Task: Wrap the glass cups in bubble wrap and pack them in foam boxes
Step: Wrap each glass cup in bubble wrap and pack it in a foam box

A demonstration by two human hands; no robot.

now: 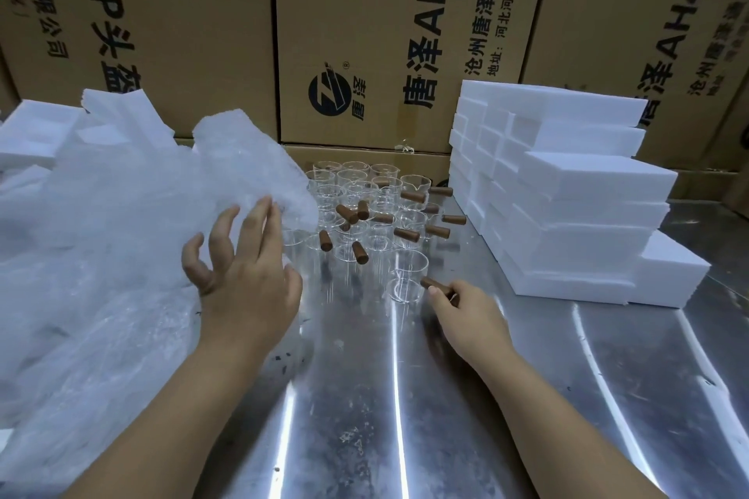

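Several small clear glass cups with brown wooden handles (367,207) stand clustered at the middle of a shiny metal table (405,397). The nearest glass cup (406,275) stands apart at the front; my right hand (466,314) is closed on its brown handle. A big heap of bubble wrap (113,239) covers the table's left side. My left hand (243,267) hovers over its right edge with fingers spread, touching the wrap but not gripping it. White foam boxes (567,194) are stacked in stepped rows at the right.
More white foam pieces (44,130) lie at the back left behind the wrap. Large brown cardboard cartons (364,32) with printed text form a wall behind the table. Bare metal tabletop lies near me between my forearms.
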